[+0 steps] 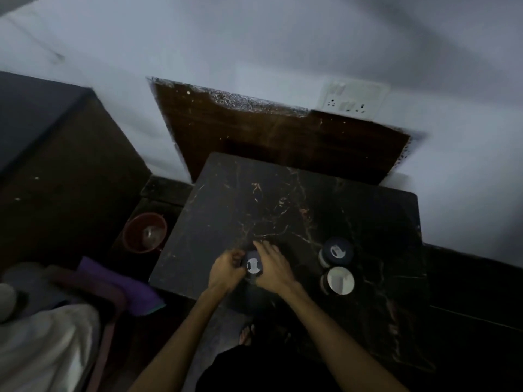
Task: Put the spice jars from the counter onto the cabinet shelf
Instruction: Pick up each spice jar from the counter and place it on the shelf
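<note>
Two jars crowd the counter's right edge; its far half lies open.

1 head-worn wide-angle view looks steeply down and forward over the dark tabletop, close above it, facing the pale wall.
</note>
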